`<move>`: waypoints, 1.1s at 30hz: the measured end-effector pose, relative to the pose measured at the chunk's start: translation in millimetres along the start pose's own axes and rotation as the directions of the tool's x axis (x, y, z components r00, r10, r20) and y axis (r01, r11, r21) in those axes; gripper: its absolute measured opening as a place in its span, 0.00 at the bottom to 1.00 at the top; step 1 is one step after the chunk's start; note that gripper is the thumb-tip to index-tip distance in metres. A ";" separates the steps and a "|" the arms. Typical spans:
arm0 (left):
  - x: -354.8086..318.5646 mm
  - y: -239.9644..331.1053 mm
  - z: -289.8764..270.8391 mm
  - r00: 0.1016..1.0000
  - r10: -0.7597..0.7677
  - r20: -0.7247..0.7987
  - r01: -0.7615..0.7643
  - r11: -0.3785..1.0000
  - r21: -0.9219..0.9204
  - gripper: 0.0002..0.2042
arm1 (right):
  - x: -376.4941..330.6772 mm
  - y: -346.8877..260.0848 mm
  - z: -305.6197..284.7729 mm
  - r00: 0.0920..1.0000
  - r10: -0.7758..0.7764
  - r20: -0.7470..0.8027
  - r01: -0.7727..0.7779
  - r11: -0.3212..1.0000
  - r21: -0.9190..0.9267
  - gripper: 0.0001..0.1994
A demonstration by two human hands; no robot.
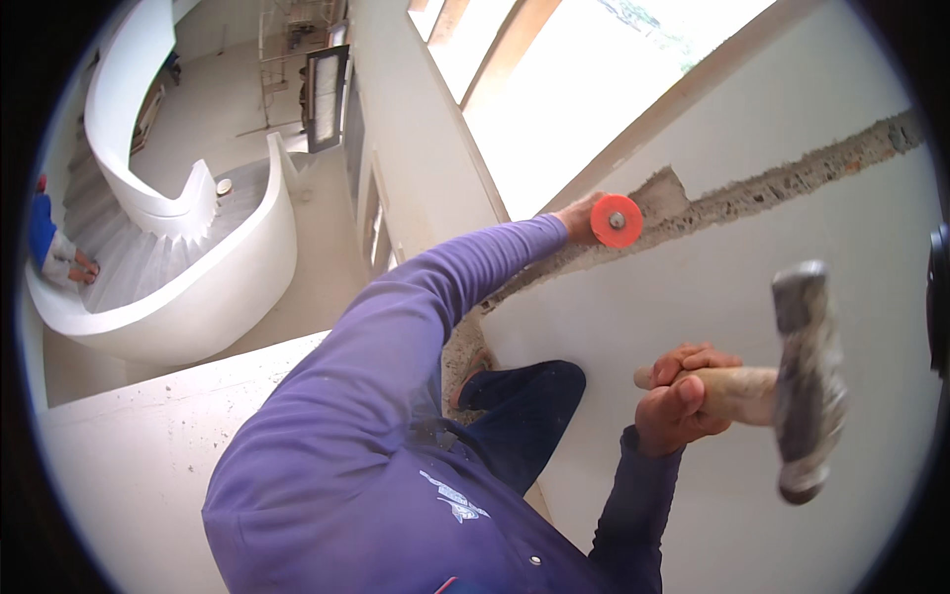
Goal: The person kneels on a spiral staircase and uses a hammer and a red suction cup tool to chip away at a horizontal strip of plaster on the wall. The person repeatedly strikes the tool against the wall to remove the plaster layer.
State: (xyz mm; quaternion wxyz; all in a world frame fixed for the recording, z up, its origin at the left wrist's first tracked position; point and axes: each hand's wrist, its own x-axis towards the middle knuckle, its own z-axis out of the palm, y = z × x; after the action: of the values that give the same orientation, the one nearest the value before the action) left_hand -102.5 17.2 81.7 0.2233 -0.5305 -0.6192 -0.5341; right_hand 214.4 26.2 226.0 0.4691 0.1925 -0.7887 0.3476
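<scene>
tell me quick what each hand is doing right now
Left hand: closed on the chisel, at the wall groove.
Right hand: closed on the hammer.

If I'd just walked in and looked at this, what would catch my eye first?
Probably the bright orange guard of the chisel, held by the left hand against a rough channel cut across the white wall. Next, the heavy steel hammer, gripped by its wooden handle in the right hand at the lower right. Far below on the left, a white curved staircase sweeps round.
</scene>
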 end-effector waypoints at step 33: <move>30.4 42.9 9.1 0.991 -0.134 0.025 0.136 0.979 -0.153 0.13 | -1.7 96.7 -23.5 0.826 0.504 0.253 -0.286 0.761 -0.583 0.20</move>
State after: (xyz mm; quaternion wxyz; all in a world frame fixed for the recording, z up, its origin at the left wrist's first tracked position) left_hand -71.7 32.4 122.6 0.1402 -0.5069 -0.6122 -0.5905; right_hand 168.6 109.4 196.4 0.2483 -0.0504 -0.9528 0.1673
